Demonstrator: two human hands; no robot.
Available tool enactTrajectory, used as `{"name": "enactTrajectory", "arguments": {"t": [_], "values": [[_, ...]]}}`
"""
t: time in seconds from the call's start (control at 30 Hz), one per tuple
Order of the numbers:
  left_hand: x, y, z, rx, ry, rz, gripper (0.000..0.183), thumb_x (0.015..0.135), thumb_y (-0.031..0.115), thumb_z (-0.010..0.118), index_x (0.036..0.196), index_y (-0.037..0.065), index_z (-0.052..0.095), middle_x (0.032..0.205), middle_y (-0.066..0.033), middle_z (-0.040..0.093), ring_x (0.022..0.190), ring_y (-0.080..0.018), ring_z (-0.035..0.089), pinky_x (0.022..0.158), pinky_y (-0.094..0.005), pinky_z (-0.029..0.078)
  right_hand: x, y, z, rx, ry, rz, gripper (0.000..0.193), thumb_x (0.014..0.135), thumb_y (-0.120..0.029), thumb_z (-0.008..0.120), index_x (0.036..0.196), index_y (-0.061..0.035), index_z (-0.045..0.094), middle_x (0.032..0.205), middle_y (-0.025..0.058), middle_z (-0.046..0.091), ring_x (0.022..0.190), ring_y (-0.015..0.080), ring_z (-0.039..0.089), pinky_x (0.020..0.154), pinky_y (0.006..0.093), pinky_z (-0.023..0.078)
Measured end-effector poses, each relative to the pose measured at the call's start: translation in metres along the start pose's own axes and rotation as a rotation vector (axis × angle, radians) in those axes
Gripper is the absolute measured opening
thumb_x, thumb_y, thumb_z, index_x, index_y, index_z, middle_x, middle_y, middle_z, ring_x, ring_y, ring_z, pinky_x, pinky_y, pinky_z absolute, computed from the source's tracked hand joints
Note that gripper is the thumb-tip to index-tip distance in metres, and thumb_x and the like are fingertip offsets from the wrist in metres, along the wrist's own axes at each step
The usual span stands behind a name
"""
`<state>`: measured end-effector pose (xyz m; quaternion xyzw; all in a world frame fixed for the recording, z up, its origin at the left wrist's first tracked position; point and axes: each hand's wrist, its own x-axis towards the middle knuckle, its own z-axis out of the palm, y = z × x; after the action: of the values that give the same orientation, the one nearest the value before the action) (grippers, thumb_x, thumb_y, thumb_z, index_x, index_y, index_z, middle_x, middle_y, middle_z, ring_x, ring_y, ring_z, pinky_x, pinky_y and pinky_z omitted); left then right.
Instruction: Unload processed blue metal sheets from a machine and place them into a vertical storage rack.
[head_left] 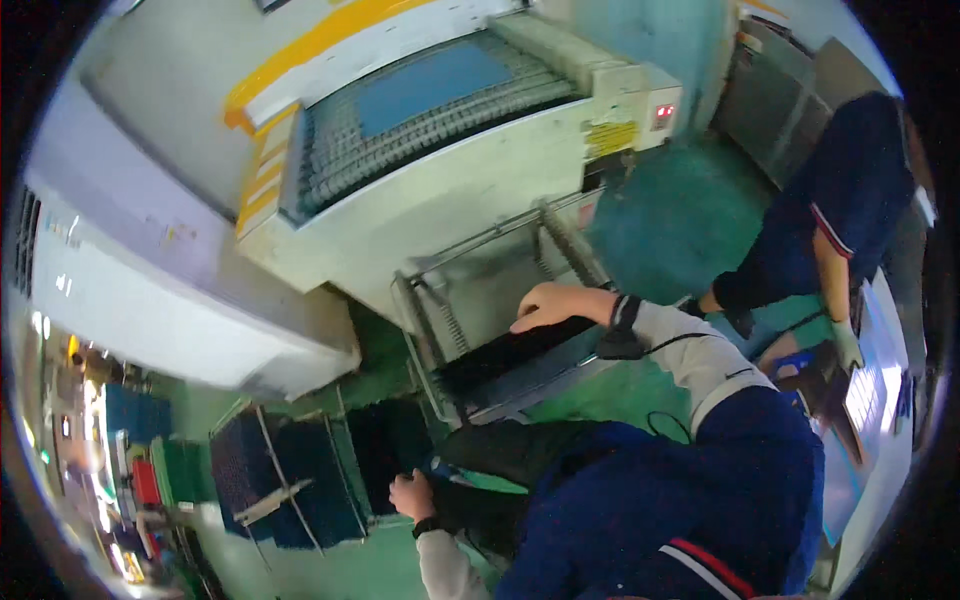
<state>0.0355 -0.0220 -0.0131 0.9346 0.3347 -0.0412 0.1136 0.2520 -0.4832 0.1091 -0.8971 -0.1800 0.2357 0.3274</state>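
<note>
**Reaching both ways at the conveyor outfeed: a few things that could bite**

So the person is leaning way over. The right hand (548,305) is lying palm-down, fingers loosely spread, on the far edge of a dark flat panel (505,352) sitting on the metal roller rack (470,300) at the mouth of the big cream conveyor machine (420,170). It looks more like resting or pressing than a real grip; I can't tell if the fingertips curl under the edge.

The left hand (410,495) is down low, curled closed around the edge of something dark beside the slotted blue storage rack (290,475) on the green floor (660,215). What exactly it's pinching is too blurry to call.

My worries:

- The panel hangs partly off the rack's near side with only a flat palm on it. If it gets nudged or dragged one-handed, it could tip off the rails and hit the floor.
- Fingers right next to rollers and rails look like a pinch spot if the belt feeds anything out.
- There's a wrist strap with a cable (625,335) trailing from the right forearm, which could snag on the rack frame.
- Arms split wide while bent over looks shaky for balance.
- Another person in dark blue (840,220) is working close on the right, so a swung panel could clip them.
</note>
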Motion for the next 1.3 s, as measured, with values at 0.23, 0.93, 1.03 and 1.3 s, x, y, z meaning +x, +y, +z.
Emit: {"name": "enactTrajectory", "arguments": {"t": [0.23, 0.93, 1.03, 1.3], "values": [[-0.002, 0.004, -0.010, 0.059, 0.054, -0.030, 0.047, 0.082, 0.051, 0.070, 0.104, 0.009, 0.074, 0.113, -0.0144, 0.066, 0.110, -0.0403, 0.061, 0.086, -0.0535, 0.053, -0.022, -0.024, -0.001, 0.013, 0.127, -0.137, 0.046, 0.085, -0.050, 0.073, 0.100, -0.0063, 0.076, 0.097, 0.0150, 0.074, 0.092, 0.0318, 0.070, 0.079, 0.0416, 0.053], [-0.004, -0.001, -0.009, -0.020, 0.069, -0.096, 0.045, 0.083, 0.046, 0.069, 0.106, 0.008, 0.071, 0.114, -0.0146, 0.066, 0.111, -0.0397, 0.059, 0.090, -0.0528, 0.052, -0.014, -0.017, 0.011, -0.118, 0.097, -0.052, 0.044, 0.091, -0.042, 0.068, 0.087, 0.0022, 0.071, 0.075, 0.0206, 0.066, 0.071, 0.0328, 0.065, 0.067, 0.0425, 0.047], [-0.007, -0.001, -0.011, -0.011, 0.118, -0.094, 0.039, 0.082, 0.041, 0.069, 0.101, 0.008, 0.072, 0.108, -0.0130, 0.066, 0.107, -0.0377, 0.060, 0.086, -0.0519, 0.051, -0.011, -0.015, 0.013, -0.088, 0.105, -0.091, 0.043, 0.090, -0.040, 0.071, 0.087, 0.0025, 0.071, 0.074, 0.0197, 0.065, 0.069, 0.0288, 0.064, 0.066, 0.0406, 0.047], [-0.003, -0.007, -0.012, -0.045, 0.070, -0.116, 0.044, 0.082, 0.044, 0.069, 0.108, 0.009, 0.072, 0.116, -0.0140, 0.065, 0.112, -0.0390, 0.059, 0.091, -0.0519, 0.051, -0.007, -0.012, 0.011, -0.074, 0.099, -0.117, 0.035, 0.086, -0.032, 0.075, 0.087, 0.0033, 0.071, 0.076, 0.0171, 0.068, 0.071, 0.0253, 0.064, 0.068, 0.0382, 0.048]]}}
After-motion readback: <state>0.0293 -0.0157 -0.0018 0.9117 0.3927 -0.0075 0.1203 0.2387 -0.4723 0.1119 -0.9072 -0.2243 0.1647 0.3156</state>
